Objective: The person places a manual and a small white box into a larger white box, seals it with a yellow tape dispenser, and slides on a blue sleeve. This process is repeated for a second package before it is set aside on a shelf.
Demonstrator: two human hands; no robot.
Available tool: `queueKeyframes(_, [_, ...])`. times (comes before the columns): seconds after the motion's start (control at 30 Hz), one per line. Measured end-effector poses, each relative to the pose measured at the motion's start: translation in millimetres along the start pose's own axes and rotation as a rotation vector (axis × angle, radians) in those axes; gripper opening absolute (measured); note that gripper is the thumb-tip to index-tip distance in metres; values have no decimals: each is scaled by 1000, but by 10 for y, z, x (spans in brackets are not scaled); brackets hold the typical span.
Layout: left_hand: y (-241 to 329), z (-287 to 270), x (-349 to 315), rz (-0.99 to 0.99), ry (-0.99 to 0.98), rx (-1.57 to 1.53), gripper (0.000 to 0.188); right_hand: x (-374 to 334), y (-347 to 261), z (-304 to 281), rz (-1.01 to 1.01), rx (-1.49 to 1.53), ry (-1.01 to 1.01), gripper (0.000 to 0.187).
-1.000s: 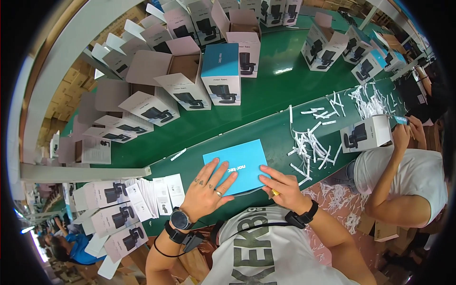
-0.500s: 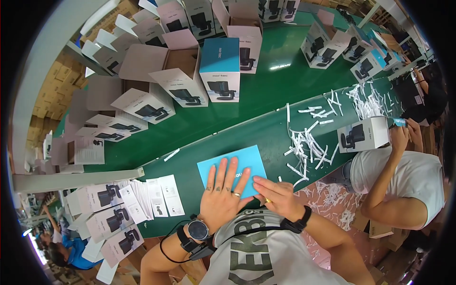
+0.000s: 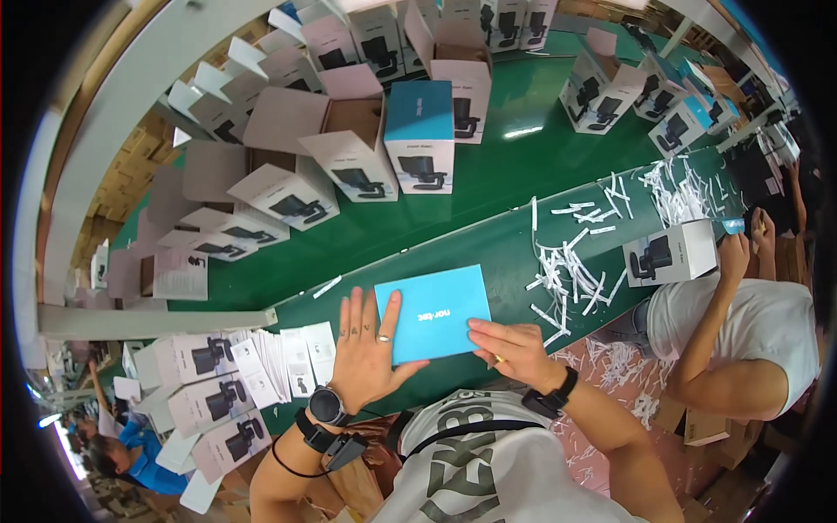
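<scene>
Head view: the blue box (image 3: 438, 305) is set on the green bench (image 3: 493, 244), its left side lightly covered by the left hand (image 3: 364, 357), fingers spread apart; its right edge is met by the right hand's (image 3: 520, 349) bunched fingers, though whether they're clamped can't be told.

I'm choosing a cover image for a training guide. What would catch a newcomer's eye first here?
Probably the bright blue panel near the middle, with the person's left hand over its left edge and the right hand at its right edge. Next come the open white boxes crowding the upper left, then the white paper strips scattered on the green worktop to the right.
</scene>
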State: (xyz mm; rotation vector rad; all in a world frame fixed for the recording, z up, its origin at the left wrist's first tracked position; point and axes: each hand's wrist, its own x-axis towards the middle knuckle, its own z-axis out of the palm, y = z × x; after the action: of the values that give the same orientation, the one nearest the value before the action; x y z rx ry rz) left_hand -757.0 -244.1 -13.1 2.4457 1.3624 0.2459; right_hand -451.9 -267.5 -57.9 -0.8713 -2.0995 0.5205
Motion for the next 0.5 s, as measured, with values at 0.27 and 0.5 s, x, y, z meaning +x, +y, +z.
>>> queueKeyframes(0.27, [179,-355,106,15,24,114,133,284,-195,-303,228,-1,197,33])
queueKeyframes(0.5, [296,-398,238,100,206,-108,129,1052,-700,39,303,-464,448,36])
